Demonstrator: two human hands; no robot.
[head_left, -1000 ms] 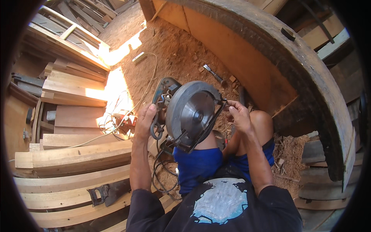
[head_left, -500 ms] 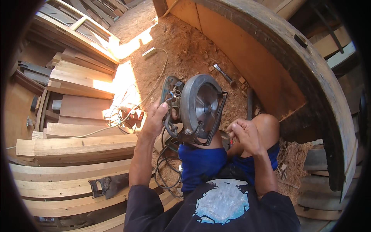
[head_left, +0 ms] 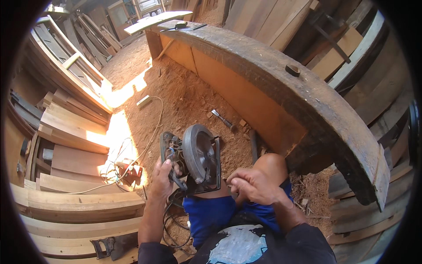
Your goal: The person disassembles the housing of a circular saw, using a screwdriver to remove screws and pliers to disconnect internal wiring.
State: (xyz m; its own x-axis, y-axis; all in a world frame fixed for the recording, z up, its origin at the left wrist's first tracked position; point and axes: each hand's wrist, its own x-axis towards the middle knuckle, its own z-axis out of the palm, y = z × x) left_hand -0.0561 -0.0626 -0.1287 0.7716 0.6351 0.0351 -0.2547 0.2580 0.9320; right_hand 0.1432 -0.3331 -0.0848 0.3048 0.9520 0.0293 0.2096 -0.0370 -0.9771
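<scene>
My left hand (head_left: 162, 179) is wrapped round the handle of a circular saw (head_left: 191, 149), which I hold tilted above my lap. Its round grey guard and metal blade (head_left: 206, 155) face right. On the saw's left side the housing is uncovered and loose wires (head_left: 176, 152) show. To the right of the saw, apart from it, my right hand (head_left: 255, 186) is closed with fingers pinched together over my knee. Whatever it may hold is hidden. A chisel (head_left: 225, 121) lies on the sawdust-covered floor beyond the saw.
A long dark workbench (head_left: 268, 66) curves along the right. Stacked boards (head_left: 79, 200) lie at left, with a handsaw (head_left: 115, 246) on them. A power strip (head_left: 143, 101) with a cord, a red power tool (head_left: 132, 174) and a black cable (head_left: 169, 224) are on the floor.
The view has tilted up, showing more of the bench top and far floor. The circular saw stays in my left hand, and my right hand remains closed beside it.
</scene>
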